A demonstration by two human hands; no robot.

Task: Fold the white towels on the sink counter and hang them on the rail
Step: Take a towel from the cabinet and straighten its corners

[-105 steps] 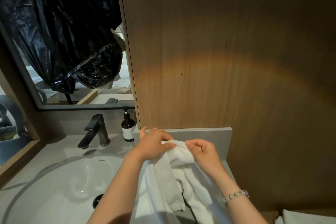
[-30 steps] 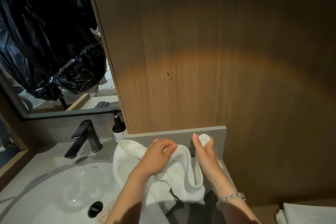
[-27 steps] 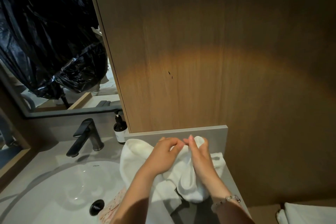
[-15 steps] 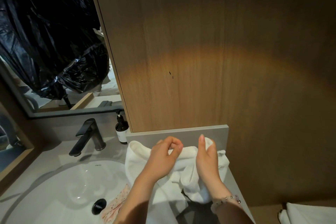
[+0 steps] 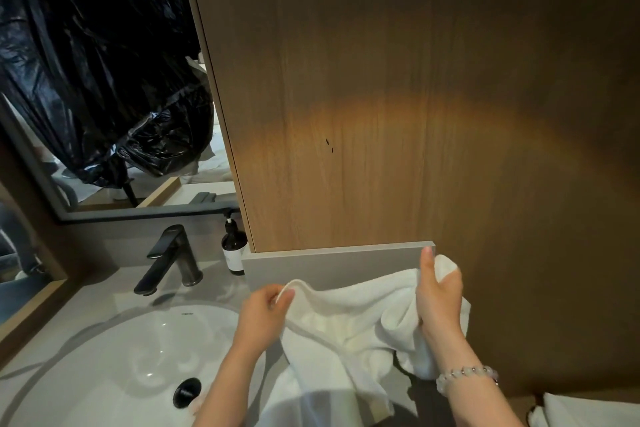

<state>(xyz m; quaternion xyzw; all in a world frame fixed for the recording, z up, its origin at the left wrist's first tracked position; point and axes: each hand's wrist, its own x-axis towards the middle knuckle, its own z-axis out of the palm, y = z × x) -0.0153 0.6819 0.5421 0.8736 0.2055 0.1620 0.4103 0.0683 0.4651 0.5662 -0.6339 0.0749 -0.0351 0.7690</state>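
A white towel (image 5: 349, 319) hangs stretched between my two hands above the right end of the grey sink counter (image 5: 225, 291). My left hand (image 5: 265, 314) pinches one top corner of it over the basin's right rim. My right hand (image 5: 438, 291) grips the other top corner, thumb up, in front of the grey backsplash (image 5: 332, 262). The towel's lower part droops onto the counter and out of the bottom of the view. A second white towel (image 5: 588, 411) lies at the bottom right corner. No rail is in view.
A white oval basin (image 5: 114, 357) with a black drain (image 5: 187, 392) fills the lower left. A black tap (image 5: 169, 258) and a dark soap bottle (image 5: 234, 248) stand behind it. A wooden wall panel (image 5: 398, 114) rises right behind the backsplash. A mirror (image 5: 104, 80) shows black plastic.
My hands, close together on the bunched towel half a second ago, have moved apart. The towel's top edge is now spread out between them.
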